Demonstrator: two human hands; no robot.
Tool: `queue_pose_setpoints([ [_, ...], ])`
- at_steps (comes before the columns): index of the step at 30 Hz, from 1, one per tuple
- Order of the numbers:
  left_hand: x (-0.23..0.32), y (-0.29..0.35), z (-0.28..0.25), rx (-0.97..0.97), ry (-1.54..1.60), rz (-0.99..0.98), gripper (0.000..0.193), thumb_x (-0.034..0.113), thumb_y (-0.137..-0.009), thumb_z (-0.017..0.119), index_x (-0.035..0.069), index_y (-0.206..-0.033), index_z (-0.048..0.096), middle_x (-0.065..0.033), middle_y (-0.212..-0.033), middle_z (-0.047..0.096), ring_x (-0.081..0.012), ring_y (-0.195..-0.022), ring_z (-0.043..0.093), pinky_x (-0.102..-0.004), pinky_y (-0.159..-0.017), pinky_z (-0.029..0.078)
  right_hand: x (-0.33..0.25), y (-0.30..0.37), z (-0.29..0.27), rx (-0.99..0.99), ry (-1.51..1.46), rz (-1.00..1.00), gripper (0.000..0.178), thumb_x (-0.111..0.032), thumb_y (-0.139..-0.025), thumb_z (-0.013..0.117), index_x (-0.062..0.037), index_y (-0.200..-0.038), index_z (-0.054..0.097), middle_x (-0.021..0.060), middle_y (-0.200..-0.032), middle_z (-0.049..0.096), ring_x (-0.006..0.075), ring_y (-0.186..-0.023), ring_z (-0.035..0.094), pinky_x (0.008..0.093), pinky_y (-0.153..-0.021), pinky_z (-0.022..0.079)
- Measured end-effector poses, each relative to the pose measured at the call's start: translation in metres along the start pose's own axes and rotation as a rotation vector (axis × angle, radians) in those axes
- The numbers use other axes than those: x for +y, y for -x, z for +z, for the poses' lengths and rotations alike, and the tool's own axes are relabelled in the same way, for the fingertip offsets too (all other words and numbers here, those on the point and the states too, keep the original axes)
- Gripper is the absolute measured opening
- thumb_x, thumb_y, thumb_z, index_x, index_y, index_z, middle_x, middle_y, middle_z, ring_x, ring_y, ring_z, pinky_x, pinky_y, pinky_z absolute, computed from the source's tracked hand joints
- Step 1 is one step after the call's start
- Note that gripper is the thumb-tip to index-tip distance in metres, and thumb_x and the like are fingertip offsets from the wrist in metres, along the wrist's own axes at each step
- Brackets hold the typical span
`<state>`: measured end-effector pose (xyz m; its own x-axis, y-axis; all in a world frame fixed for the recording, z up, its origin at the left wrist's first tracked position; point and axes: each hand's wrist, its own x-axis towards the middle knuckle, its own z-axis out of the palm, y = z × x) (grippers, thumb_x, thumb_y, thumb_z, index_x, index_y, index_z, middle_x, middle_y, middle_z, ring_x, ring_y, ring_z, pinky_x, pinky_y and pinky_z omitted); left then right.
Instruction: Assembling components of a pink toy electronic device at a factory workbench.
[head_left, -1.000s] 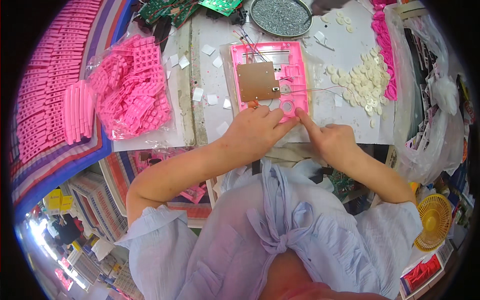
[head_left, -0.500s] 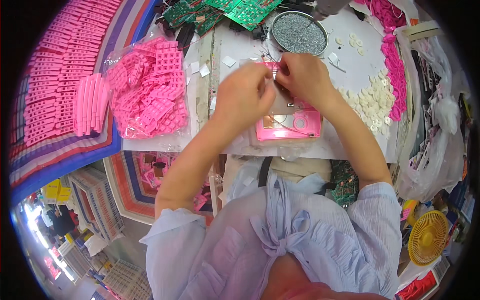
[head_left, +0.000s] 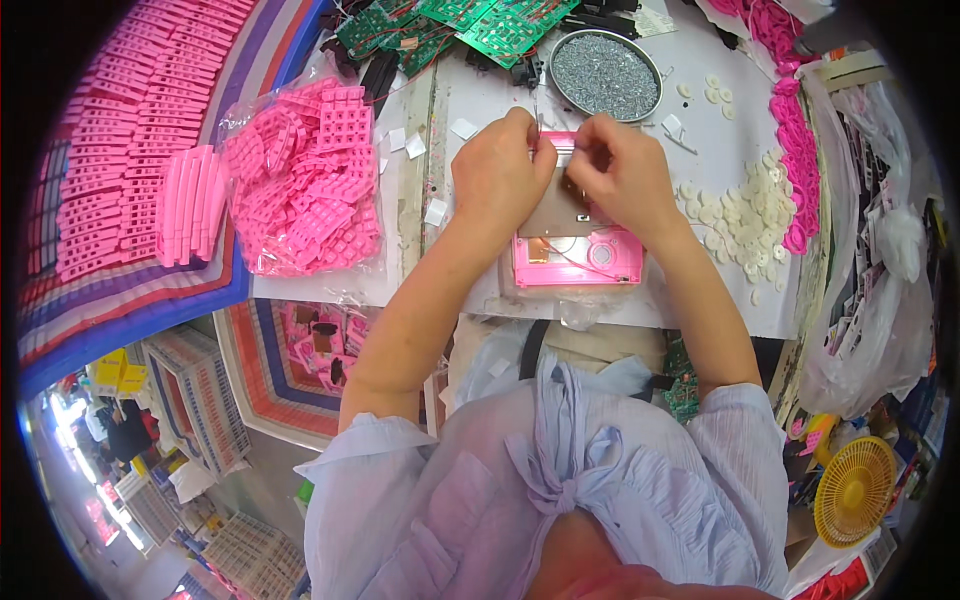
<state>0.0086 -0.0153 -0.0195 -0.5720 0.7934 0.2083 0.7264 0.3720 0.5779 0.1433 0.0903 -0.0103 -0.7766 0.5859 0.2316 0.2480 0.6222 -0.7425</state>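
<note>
A pink plastic housing (head_left: 628, 262) lies on the table in front of me, with a brown board (head_left: 552, 218) set over its upper part. Thin wires and a round ring show in the housing's near end. Over the far left edge of the housing is my left hand (head_left: 498, 170), thumb and forefinger pinched together; a thin wire-like strand rises beside the fingertips. Across from it, my right hand (head_left: 628, 178) is closed in a pinch over the board's far right part. Whatever is between the fingertips of either hand is too small or hidden to name.
Beyond the hands stands a round tray of small screws (head_left: 606, 76), beside green circuit boards (head_left: 500, 30). A bag of pink keypads (head_left: 300, 180) and stacked pink strips (head_left: 188, 205) lie left. White discs (head_left: 745, 215) and a pink cord bundle (head_left: 790, 150) lie right.
My left hand has come down onto the housing's far edge and steadied from a blur. The right hand has shifted slightly right and nearer. A dark object above the screw tray has left that spot.
</note>
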Motion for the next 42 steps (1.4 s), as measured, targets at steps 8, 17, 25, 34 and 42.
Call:
queue_pose_setpoints([
  [8,-0.009,-0.008,0.004,0.206,0.077,0.393,0.01,0.014,-0.08,0.074,0.011,-0.088,0.07,-0.004,-0.076,0.066,-0.0252,-0.072,0.063,-0.0395,-0.073,0.045,-0.012,0.017,-0.022,-0.364,0.138,-0.565,0.02,-0.011,-0.074,0.071,-0.0125,-0.094,0.071,0.0012,-0.098,0.065,0.0257,-0.098,0.06,0.0369,-0.079,0.054],
  [17,0.003,-0.007,-0.002,0.009,0.099,0.458,0.01,0.015,-0.081,0.074,0.01,-0.088,0.069,-0.0022,-0.079,0.068,-0.0218,-0.072,0.064,-0.0385,-0.08,0.042,0.011,-0.011,-0.042,-0.174,-0.004,-0.017,0.021,-0.012,-0.086,0.068,-0.0076,-0.106,0.07,0.0055,-0.099,0.067,0.0312,-0.093,0.061,0.0404,-0.08,0.052],
  [25,0.002,-0.014,-0.011,-0.231,0.234,0.217,0.016,0.018,-0.081,0.073,0.006,-0.092,0.072,-0.0096,-0.083,0.073,-0.0289,-0.078,0.069,-0.0431,-0.074,0.05,-0.008,-0.001,-0.04,-0.034,0.303,-0.437,0.016,-0.013,-0.076,0.072,-0.0109,-0.092,0.068,0.005,-0.087,0.062,0.0255,-0.086,0.061,0.0374,-0.069,0.053],
  [34,0.0,-0.007,-0.008,-0.119,0.278,0.094,0.021,0.015,-0.088,0.073,0.004,-0.105,0.071,-0.0105,-0.089,0.075,-0.0237,-0.08,0.07,-0.0346,-0.07,0.054,-0.013,0.009,-0.026,-0.149,0.603,-0.246,0.009,-0.007,-0.074,0.07,-0.0054,-0.083,0.068,0.0084,-0.086,0.063,0.0283,-0.089,0.061,0.0406,-0.075,0.053],
  [42,-0.012,-0.001,-0.004,0.033,0.113,0.486,0.012,0.02,-0.086,0.072,0.012,-0.095,0.073,-0.0031,-0.086,0.071,-0.0235,-0.079,0.064,-0.0394,-0.086,0.043,-0.026,0.036,-0.038,-0.339,0.418,-0.278,0.007,-0.011,-0.074,0.072,-0.0052,-0.078,0.069,0.0098,-0.086,0.065,0.0288,-0.089,0.063,0.0405,-0.074,0.055],
])
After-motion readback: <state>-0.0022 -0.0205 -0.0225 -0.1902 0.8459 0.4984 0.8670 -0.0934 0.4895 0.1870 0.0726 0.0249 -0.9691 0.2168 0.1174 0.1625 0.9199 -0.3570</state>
